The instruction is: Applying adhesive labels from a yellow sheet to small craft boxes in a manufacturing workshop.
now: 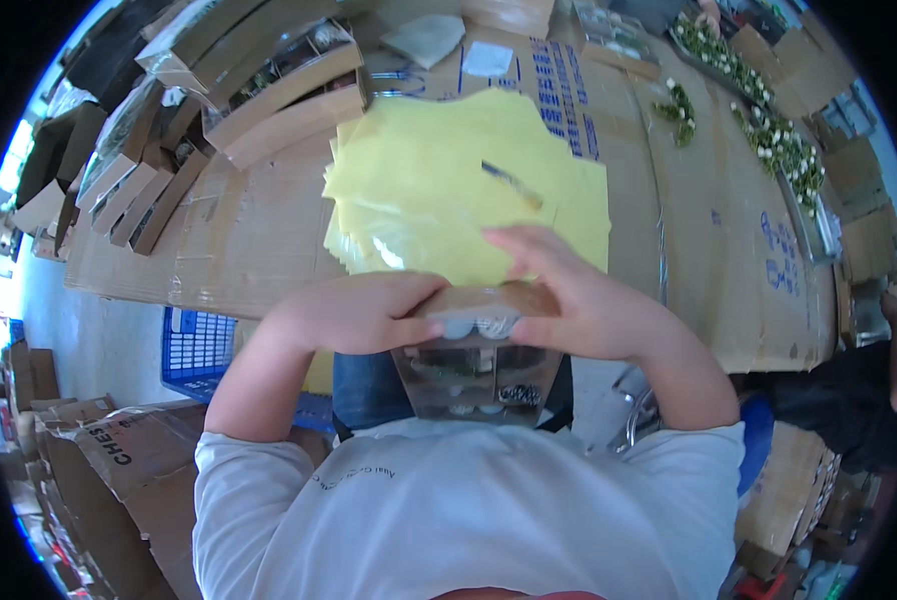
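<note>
A compartment box (468, 372) with a see-through front stands tilted between my body and the table edge. Round white pieces show in its top row, and dark small items lie in lower compartments. My left hand (383, 312) is closed over the box's far left corner, its thumb on the top row. On the other side, my right hand (568, 300) rests its thumb on the far right corner, while its fingers stretch out apart above the rim. Beyond the box lies a spread stack of yellow sheets (448, 190), with a pen (511, 184) on top.
Cardboard boxes with dividers (288, 105) stand at the far left of the cardboard-covered table (713, 250). Green sprigs with white buds (783, 150) fill trays at the far right. A blue crate (193, 350) sits below the left edge. A person's dark sleeve (833, 400) shows at right.
</note>
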Available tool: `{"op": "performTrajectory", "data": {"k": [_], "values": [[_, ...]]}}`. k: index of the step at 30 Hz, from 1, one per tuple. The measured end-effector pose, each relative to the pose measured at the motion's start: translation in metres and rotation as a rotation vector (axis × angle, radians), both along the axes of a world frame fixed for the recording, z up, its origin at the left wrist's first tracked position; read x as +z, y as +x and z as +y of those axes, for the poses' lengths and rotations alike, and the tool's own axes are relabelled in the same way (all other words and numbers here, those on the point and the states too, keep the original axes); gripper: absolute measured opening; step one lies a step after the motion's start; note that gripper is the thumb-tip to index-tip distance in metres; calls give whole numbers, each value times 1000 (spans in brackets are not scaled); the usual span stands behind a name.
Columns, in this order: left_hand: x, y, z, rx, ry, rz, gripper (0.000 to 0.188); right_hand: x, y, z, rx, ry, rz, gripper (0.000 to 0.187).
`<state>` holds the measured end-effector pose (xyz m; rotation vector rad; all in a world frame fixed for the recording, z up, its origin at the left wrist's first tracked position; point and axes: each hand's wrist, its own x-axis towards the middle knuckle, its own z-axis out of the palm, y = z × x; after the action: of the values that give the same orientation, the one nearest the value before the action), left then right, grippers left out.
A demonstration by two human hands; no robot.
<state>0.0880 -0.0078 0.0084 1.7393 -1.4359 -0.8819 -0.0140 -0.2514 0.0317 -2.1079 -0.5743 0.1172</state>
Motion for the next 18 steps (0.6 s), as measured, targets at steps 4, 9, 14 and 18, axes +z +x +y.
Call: {"op": "performTrajectory", "data": {"k": [4, 9, 14, 18], "values": [[13, -28, -11, 213, 279, -240, 37, -15, -21, 14, -154, -509, 28, 83], [17, -45, -29, 379, 233, -274, 38, -12, -14, 5, -178, -353, -70, 60], [12, -61, -22, 452, 105, -244, 40, -10, 8, 7, -330, 469, 326, 17], [5, -65, -18, 507, 93, -220, 63, -36, 10, 8, -312, 652, 707, 4]]}}
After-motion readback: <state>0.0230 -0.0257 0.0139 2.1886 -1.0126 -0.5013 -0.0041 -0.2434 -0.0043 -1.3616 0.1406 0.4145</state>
